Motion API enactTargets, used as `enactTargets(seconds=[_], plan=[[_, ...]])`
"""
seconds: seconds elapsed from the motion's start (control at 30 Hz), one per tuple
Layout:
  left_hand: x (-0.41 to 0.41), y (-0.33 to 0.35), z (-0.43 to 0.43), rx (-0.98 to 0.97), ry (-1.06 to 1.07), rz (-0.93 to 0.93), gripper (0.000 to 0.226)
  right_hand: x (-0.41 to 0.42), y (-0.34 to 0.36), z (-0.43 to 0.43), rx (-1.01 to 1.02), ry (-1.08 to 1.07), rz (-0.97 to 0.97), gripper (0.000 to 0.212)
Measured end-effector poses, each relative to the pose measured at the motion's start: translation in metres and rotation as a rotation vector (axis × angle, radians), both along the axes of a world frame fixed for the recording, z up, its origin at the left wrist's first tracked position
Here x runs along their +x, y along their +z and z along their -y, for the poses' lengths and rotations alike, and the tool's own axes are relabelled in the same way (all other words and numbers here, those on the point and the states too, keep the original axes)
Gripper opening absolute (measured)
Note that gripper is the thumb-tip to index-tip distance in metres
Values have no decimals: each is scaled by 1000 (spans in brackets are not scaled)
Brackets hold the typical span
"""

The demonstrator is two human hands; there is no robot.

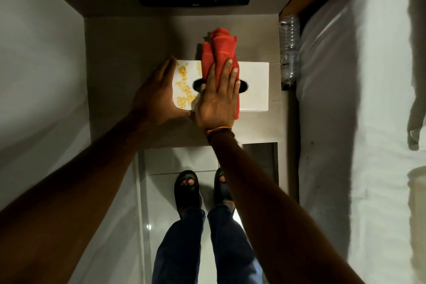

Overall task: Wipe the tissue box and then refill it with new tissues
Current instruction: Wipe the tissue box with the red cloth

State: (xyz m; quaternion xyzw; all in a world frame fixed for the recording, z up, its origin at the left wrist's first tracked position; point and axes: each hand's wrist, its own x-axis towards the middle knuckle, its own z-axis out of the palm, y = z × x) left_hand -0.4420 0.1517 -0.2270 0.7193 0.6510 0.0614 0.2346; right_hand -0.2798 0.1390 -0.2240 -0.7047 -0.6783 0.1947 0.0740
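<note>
Left hand point(156, 97) open, palm against the left end of the white tissue box point(253, 87) on the bedside shelf point(129, 53) — yellow stains point(182, 85) beside it. Right hand point(219, 104) flat, fingers spread, pressing red cloth point(219, 46) over the slot — plastic bottle point(288, 48) far right.

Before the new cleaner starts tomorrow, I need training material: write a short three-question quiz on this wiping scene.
1. True or false: the red cloth lies under the right hand.
2. Which end of the white tissue box carries the yellow stains: A left, B right?
3. What stands on the bedside shelf between box and bed?

Key: 1 true; 2 A, beside the left hand; 3 a clear plastic bottle.
</note>
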Motion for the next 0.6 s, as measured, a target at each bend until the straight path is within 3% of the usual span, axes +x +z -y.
enactTargets(seconds=[0.13, 0.27, 0.43, 0.6], plan=[[-2, 3, 0, -11, -54, -12, 141, 35, 1, 2, 106, -20, -172, 61], [8, 12, 2, 32, -1, -1, 148, 108, -2, -12, 93, -66, -122, 56], [56, 25, -10, 231, -80, -48, 103, 135, -7, -28, 27, 109, -117, 56], [124, 24, -16, 146, -267, -180, 81, 126, -14, -27, 13, 72, -178, 60]])
